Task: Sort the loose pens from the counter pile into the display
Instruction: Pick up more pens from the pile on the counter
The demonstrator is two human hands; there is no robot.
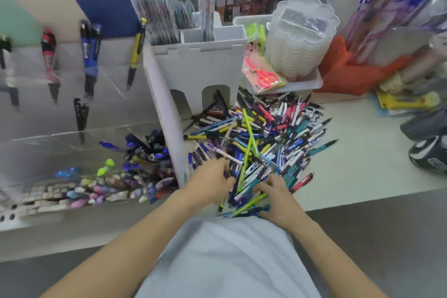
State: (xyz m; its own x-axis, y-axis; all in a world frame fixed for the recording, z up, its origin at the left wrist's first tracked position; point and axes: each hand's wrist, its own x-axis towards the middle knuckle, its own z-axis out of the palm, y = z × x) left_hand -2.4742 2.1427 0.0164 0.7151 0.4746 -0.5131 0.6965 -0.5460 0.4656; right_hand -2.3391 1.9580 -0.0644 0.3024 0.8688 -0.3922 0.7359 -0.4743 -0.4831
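A big pile of pens [261,143] is spread over the pale counter [358,164], close to its front edge and against the left side, where a white holder [200,65] shaped like a castle is stood. The pens are mixed in many colours, blue, green, red, yellow and black, and they are laid across each other every way. A long light green pen [247,150] is seen lying on top of the pile. Both hands are placed in the near part of the pile, just beside each other but not touching. The left hand [210,182] is laid on the pens with its fingers bent down into them, and the right hand [275,192] is set on them too with its fingers curled among them; whether any single pen is gripped cannot be told. To the left of the white holder the display [79,109] is seen, made of clear plastic, with a few pens hung in its upper rows and many blue pens [147,150] and small pastel things heaped in its lower trays. At the back of the counter a white tray [312,83] is stood, with a stack of clear tubs [300,36] and a pack of red scissors [263,75] in it. An orange cloth [350,72] is bunched at the back right. Shelves full of packets [244,0] are seen behind everything. The front edge of the counter is met by a grey floor [387,237], and a light shirt [222,256] is seen at the bottom.
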